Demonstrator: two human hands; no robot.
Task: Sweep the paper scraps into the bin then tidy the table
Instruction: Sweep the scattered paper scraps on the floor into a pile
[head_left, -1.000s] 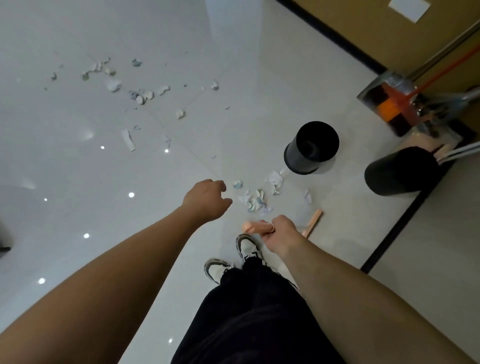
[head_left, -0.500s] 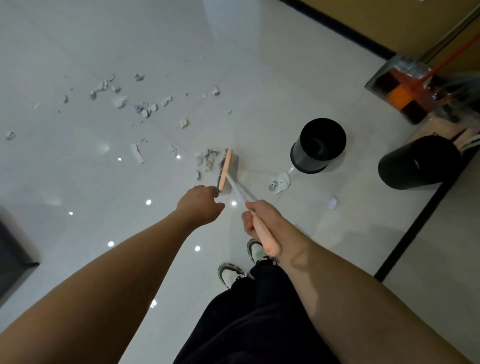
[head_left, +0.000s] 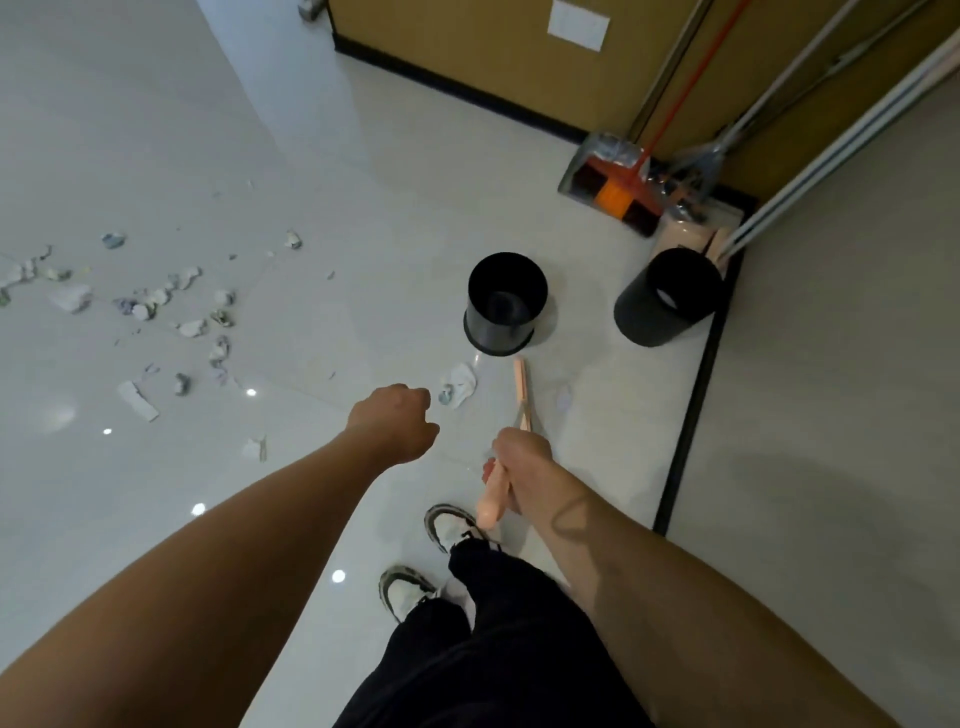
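Head view, looking down at a glossy tiled floor (head_left: 363, 171). Both forearms run out of the frame at the bottom; the person's legs and shoes (head_left: 447, 525) are only partly seen. Right hand (head_left: 522, 462) grips the peach handle of a small brush (head_left: 521, 387); its head, seen edge-on, sits just in front of the nearer black bin (head_left: 506, 304), bristles hard to make out. Left hand (head_left: 397, 423) hangs in a loose fist w/ nothing in it, fingers hidden under the knuckles. Paper scraps (head_left: 171, 306), crumpled, white w/ grey-green print, lie scattered over the floor at left, some cut off by the frame edge; one larger crumpled scrap (head_left: 458, 388) lies betw. left hand and brush head, near the bin. A second black bin (head_left: 667, 296) stands to the right, contents unclear. Broom and dustpan (head_left: 613, 176) lean in the corner, handles cut off at top.
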